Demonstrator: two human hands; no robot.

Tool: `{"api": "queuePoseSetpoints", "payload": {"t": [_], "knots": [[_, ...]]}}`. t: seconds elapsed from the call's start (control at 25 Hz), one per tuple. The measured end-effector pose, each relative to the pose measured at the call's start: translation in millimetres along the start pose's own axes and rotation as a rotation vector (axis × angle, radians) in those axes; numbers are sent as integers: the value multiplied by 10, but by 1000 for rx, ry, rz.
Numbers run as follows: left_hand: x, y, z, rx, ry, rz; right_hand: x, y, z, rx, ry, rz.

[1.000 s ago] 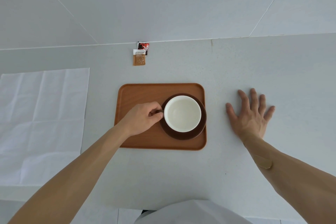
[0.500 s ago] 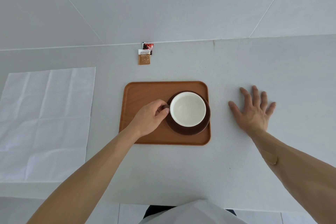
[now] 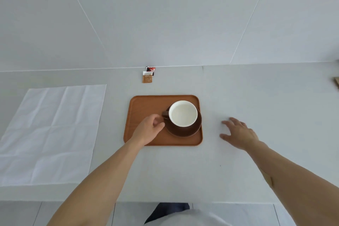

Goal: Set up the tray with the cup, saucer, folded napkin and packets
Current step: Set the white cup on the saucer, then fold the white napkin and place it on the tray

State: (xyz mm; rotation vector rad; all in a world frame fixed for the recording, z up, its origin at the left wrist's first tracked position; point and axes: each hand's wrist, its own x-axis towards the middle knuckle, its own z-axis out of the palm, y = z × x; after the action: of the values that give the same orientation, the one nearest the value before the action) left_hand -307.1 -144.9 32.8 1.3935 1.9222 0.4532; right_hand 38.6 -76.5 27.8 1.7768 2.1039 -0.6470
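While the cup [image 3: 183,113] sat on its saucer [image 3: 185,130] on the tray [image 3: 143,104], the left hand [image 3: 149,130] curled loosely empty beside the handle; the right hand [image 3: 238,133] lay spread on the desk [image 3: 256,97]. Packets' [image 3: 147,77] print was unreadable.

From my remote seat I count one wooden tray [image 3: 145,110], and on it one brown saucer [image 3: 185,131] carrying one cup [image 3: 183,113]. One white napkin [image 3: 49,130] lies unfolded on the one grey counter [image 3: 256,97]. At the far edge I make out two packets [image 3: 148,75], a brown one overlapping a red-and-black one, though a third could hide beneath them. Two bare hands are in view: one left hand [image 3: 148,130] and one right hand [image 3: 238,133].
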Motion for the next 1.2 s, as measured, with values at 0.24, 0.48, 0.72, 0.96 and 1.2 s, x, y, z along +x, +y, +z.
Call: {"api": "queuePoseSetpoints", "payload": {"t": [0.24, 0.48, 0.72, 0.96, 1.2], "knots": [[-845, -271, 4, 241, 74, -69, -828, -278, 365, -60, 39, -134], [-1715, -546, 14, 435, 50, -58, -1364, -678, 565, -32, 100, -304], [-2601, -1020, -289, 419, 197, -111, -1713, -1400, 653, -73, 127, -498], [-3477, -1647, -708, 285, 301, -195, -2232, -2723, 915, -80, 127, -815], [-4383, -2348, -1257, 204, 479, -171, -2778, -3964, 1143, -77, 199, -1044]]}}
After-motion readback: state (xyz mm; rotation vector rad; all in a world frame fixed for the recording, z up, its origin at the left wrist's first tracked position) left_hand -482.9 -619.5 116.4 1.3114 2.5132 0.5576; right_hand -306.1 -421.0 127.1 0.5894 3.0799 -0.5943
